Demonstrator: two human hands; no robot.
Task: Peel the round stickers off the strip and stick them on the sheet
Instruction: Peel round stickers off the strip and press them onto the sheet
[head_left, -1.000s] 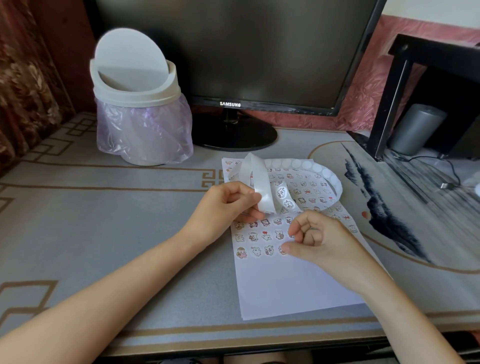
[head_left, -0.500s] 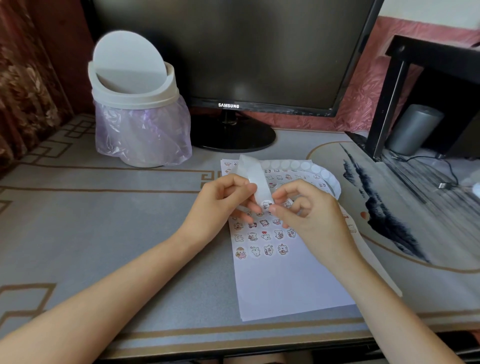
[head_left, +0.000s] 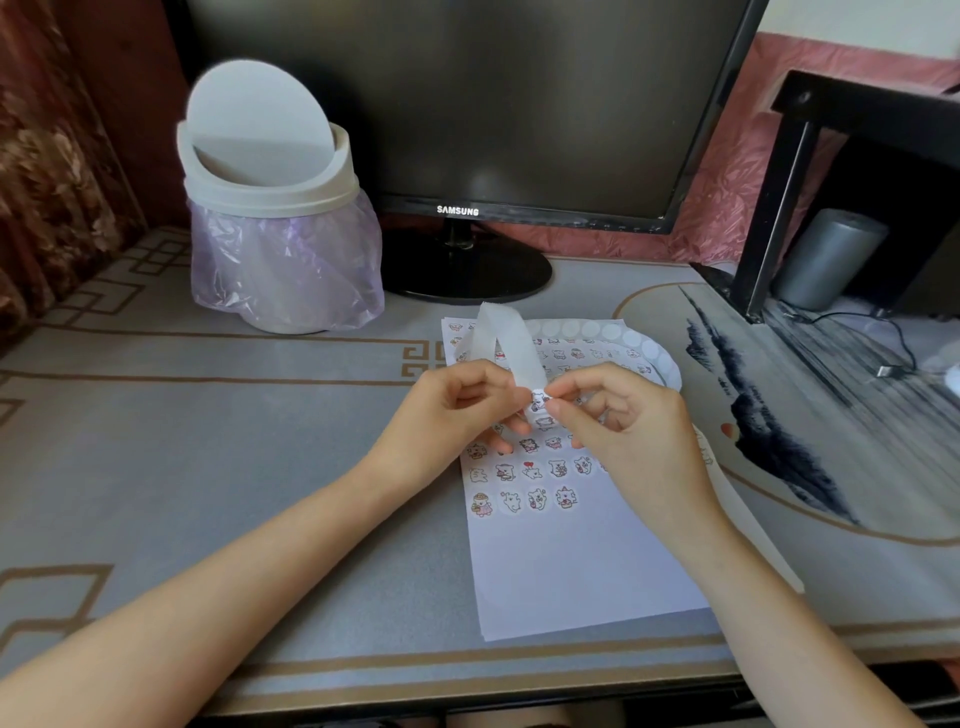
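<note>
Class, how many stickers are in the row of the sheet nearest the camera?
4, side by side on the sheet: the leftmost sticker, the second sticker, the third sticker, and the rightmost sticker. Bare paper follows, so none seems hidden.

R hand (head_left: 631, 431) lifted off the sheet (head_left: 571, 571) toward 12 o'clock, now at the strip (head_left: 514, 343), prob. pinching a sticker (head_left: 540, 400) there.

I count two hands: left hand (head_left: 457, 410), right hand (head_left: 623, 426). One strip (head_left: 511, 343), one sheet (head_left: 571, 571). Stickers (head_left: 511, 501) on the sheet: four in the nearest row, five showing in the next. Rows beyond are partly covered, so no total from me. Two printed ones visible on the strip. One monitor (head_left: 467, 104), one bin (head_left: 270, 208), one grey cylinder (head_left: 826, 257).
</note>
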